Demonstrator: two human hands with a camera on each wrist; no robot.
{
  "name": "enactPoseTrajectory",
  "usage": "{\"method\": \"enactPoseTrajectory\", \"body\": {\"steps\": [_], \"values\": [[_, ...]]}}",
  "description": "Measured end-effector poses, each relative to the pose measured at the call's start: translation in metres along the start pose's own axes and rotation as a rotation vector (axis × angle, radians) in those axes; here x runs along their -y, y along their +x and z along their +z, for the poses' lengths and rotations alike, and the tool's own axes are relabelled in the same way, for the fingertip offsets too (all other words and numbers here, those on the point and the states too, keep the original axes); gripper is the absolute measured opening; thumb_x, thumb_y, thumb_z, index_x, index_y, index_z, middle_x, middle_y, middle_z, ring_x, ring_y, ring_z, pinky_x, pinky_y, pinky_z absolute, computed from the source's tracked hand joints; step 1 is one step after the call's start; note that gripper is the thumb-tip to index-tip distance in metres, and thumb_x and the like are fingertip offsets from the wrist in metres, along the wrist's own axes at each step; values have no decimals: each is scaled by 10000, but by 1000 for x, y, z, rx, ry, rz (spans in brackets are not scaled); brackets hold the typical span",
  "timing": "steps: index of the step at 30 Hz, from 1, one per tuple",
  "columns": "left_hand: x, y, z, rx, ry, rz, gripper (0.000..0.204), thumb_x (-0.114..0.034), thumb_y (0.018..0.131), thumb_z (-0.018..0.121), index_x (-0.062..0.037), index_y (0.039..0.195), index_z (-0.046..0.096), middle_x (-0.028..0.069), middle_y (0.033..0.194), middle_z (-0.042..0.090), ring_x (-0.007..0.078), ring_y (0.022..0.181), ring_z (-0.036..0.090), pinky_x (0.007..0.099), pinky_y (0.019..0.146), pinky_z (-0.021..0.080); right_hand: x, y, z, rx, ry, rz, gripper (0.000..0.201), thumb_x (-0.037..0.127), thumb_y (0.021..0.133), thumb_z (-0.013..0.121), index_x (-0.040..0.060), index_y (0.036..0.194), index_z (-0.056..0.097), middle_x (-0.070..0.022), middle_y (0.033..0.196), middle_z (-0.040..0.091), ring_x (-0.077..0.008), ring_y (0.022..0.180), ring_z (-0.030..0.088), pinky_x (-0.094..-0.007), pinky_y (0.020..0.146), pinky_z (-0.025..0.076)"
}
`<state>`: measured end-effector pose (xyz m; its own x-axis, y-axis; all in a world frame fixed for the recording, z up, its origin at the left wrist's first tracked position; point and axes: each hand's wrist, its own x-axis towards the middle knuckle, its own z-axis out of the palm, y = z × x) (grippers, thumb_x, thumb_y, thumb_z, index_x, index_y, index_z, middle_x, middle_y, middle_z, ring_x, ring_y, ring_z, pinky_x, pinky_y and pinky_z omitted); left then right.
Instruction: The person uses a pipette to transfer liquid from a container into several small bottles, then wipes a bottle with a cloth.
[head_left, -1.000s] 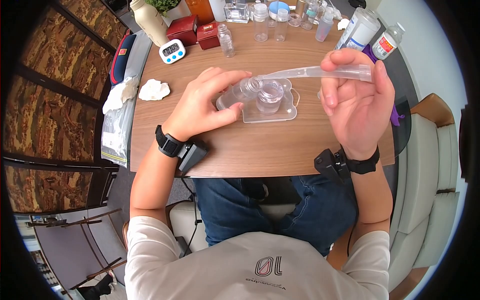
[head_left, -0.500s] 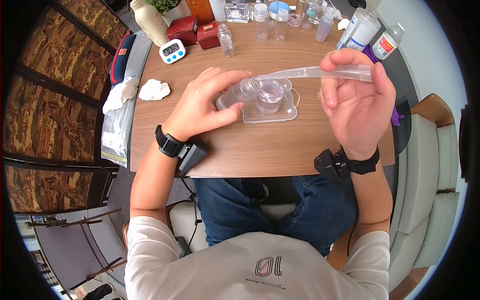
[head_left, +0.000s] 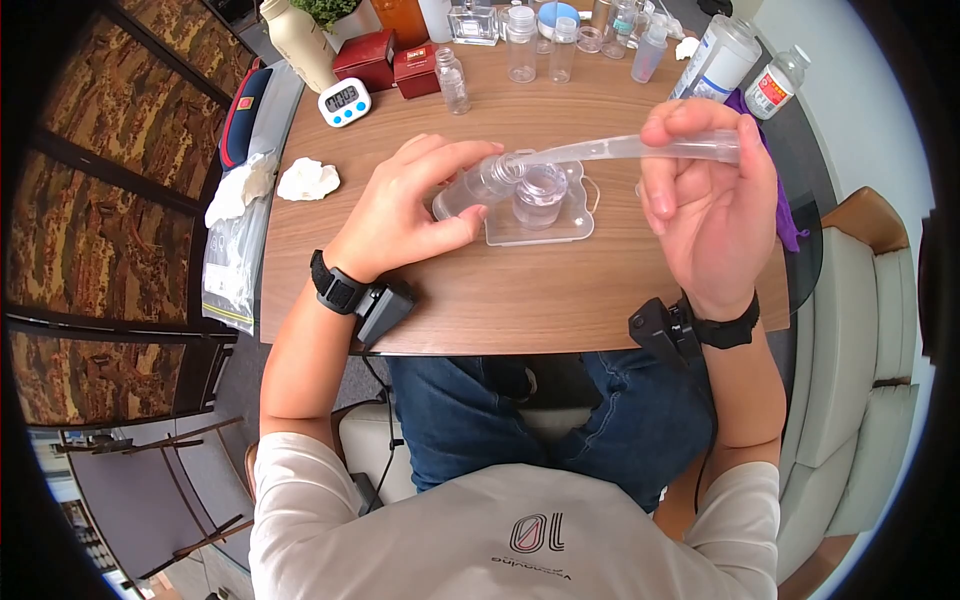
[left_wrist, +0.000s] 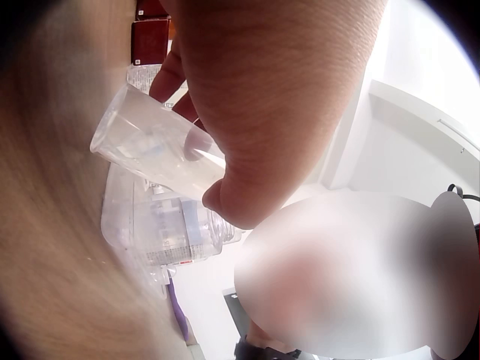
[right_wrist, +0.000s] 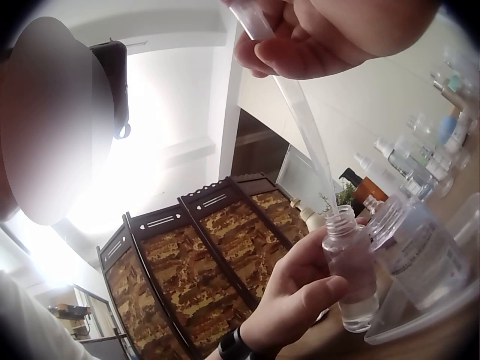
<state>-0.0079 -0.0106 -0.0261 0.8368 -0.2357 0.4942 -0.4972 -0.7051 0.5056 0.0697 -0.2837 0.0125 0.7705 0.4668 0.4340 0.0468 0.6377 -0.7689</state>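
Note:
My left hand (head_left: 408,205) curls round a clear bottle (head_left: 462,196), its open neck tilted to the right. In my right hand (head_left: 712,215) I pinch the wide end of a translucent pipette (head_left: 600,150). In the right wrist view, the thin end of the pipette (right_wrist: 311,135) is at the mouth of the bottle (right_wrist: 357,300); how far it goes in, I cannot tell. Just right of the bottle a clear round jar (head_left: 540,197) stands on a clear shallow tray (head_left: 572,232).
Crumpled white tissue (head_left: 309,180) and a timer (head_left: 345,103) lie at the left. Another clear bottle (head_left: 453,82), red boxes (head_left: 364,62) and several bottles line the back. A purple cloth (head_left: 793,225) hangs at the right edge.
The fingers of my right hand have closed in slightly on the pipette, which has shifted a little left, with its thin end lower at the bottle mouth. My left hand has not moved.

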Motion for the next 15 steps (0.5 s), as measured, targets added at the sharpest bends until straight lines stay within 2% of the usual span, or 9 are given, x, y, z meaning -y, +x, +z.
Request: {"method": "enactPoseTrajectory", "body": {"steps": [6, 9, 11, 12, 15], "values": [[0, -1, 1, -8, -2, 2, 517, -102, 732, 741, -44, 1243, 689, 95, 921, 664, 213, 800, 593, 345, 753, 513, 5, 0, -3, -18, -41, -87, 554, 381, 1098, 287, -37, 1092, 650, -161, 987, 703, -133, 590, 495, -259, 522, 416], [-1, 1, 1, -7, -3, 0, 522, -103, 731, 745, -47, 1246, 688, 93, 916, 661, 213, 800, 591, 345, 754, 511, 2, -1, 6, -109, -208, 1, 565, 393, 1103, 294, -41, 1088, 655, -155, 966, 702, -117, 600, 506, -244, 526, 405], [-2, 1, 0, -3, -5, -5, 525, -103, 730, 748, -50, 1248, 687, 92, 914, 660, 212, 799, 589, 346, 755, 510, -2, -1, 11, -49, -318, 155, 547, 401, 1115, 334, -50, 1127, 644, -130, 990, 684, -101, 661, 547, -238, 564, 443], [-2, 1, 0, 0, -3, -11, 528, -103, 728, 750, -52, 1249, 687, 90, 912, 658, 212, 798, 587, 346, 756, 508, -7, -1, 15, -50, -318, 155, 547, 401, 1115, 334, -50, 1127, 644, -130, 990, 684, -101, 661, 547, -238, 564, 443], [-2, 0, 1, 1, -5, -17, 531, -102, 724, 754, -57, 1249, 688, 88, 908, 656, 210, 796, 584, 348, 758, 506, -19, 0, 15, 37, -258, 329, 507, 395, 1119, 403, -59, 1215, 609, -98, 1075, 632, -101, 800, 605, -253, 678, 524]]}}
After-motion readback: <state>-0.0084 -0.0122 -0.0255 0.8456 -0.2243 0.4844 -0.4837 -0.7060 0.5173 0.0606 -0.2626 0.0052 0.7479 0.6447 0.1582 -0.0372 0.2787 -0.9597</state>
